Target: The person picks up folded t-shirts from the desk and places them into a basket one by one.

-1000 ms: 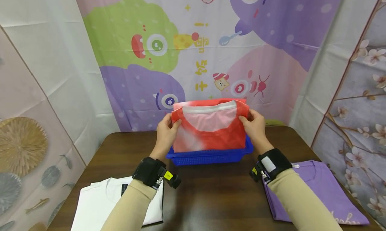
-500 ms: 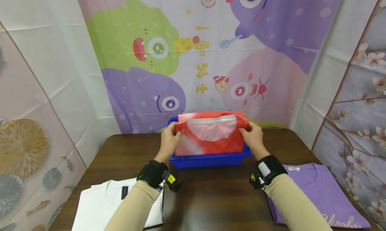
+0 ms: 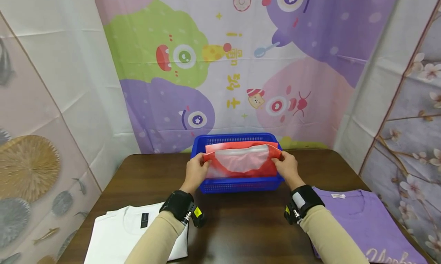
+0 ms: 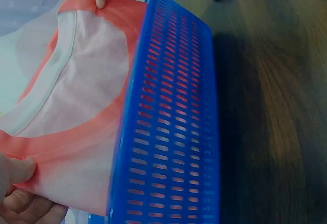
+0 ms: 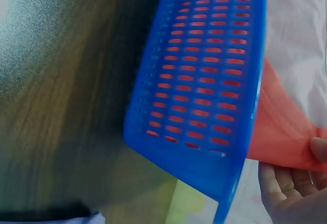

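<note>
A folded red-and-white T-shirt (image 3: 241,162) is partly down inside a blue plastic basket (image 3: 241,186), its pale neckline facing me. My left hand (image 3: 196,171) pinches the shirt's left shoulder, thumb in front and fingers behind. At the opposite shoulder, my right hand (image 3: 287,167) pinches the cloth the same way. The left wrist view has the collar stretched between both hands, above the basket's slotted wall (image 4: 166,117). Red cloth shows through the slots in the right wrist view, where my right hand (image 5: 296,183) sits just beyond the basket rim. The shirt's lower part is hidden by the basket.
On the brown wooden table (image 3: 241,225), a folded white T-shirt (image 3: 117,233) lies at the front left. A folded purple T-shirt (image 3: 365,225) lies at the right, partly under my right forearm. A cartoon-print curtain (image 3: 227,72) hangs behind the table.
Both hands have lowered the red-and-white T-shirt deeper into the basket, keeping hold of its shoulders. More of the basket's back rim now shows behind it. The view has tilted slightly.
</note>
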A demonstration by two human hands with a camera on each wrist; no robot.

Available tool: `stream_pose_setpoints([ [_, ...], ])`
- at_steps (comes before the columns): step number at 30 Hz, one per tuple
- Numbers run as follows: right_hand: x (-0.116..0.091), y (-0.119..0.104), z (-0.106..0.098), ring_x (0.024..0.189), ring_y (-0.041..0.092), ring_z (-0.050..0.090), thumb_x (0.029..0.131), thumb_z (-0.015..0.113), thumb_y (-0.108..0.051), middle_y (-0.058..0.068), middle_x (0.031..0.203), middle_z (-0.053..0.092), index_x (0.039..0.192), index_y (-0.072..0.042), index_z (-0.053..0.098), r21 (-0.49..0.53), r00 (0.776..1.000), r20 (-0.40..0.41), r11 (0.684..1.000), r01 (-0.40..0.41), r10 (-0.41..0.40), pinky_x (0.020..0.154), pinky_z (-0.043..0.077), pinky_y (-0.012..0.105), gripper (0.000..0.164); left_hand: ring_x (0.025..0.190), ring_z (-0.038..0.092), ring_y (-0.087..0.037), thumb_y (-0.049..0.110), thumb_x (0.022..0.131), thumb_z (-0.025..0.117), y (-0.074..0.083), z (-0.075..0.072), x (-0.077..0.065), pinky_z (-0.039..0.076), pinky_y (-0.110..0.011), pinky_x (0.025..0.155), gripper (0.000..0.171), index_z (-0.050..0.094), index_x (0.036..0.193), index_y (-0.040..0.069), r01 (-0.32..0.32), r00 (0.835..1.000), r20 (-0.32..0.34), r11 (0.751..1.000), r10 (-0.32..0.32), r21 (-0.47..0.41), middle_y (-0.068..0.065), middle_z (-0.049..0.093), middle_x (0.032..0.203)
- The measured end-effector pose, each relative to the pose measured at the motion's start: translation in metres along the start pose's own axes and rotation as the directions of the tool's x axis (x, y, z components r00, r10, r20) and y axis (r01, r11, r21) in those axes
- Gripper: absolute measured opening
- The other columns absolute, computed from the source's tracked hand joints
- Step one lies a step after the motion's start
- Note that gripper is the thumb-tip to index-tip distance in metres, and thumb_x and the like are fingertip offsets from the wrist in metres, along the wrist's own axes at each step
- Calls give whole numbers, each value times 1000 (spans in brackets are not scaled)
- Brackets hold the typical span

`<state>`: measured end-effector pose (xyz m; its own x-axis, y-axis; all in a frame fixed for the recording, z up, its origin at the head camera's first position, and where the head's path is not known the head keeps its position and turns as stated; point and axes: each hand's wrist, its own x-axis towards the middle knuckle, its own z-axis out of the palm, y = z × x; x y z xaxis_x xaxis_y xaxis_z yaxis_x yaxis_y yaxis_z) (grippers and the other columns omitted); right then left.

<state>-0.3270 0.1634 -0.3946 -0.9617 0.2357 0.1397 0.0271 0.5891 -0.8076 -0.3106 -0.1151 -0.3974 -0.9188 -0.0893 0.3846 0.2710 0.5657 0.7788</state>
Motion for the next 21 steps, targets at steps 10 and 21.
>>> stream_pose_setpoints([
  [10, 0, 11, 9, 108, 44, 55, 91, 57, -9, 32, 120, 61, 119, 9, 58, -23, 1000, 22, 1000, 1, 0, 96, 45, 52, 34, 77, 64, -27, 4, 89, 61, -12, 4, -2, 49, -31, 68, 12, 69, 91, -4, 24, 1000, -7, 999, -24, 45, -20, 72, 87],
  [21, 0, 12, 16, 101, 40, 57, 90, 58, -12, 30, 113, 64, 114, 9, 60, -44, 1000, 27, 999, -2, 3, 90, 46, 49, 32, 73, 62, -26, 2, 86, 62, -15, 8, -1, 48, -31, 66, 10, 69, 89, -5, -2, 1000, -26, 997, 4, 79, -19, 71, 81],
])
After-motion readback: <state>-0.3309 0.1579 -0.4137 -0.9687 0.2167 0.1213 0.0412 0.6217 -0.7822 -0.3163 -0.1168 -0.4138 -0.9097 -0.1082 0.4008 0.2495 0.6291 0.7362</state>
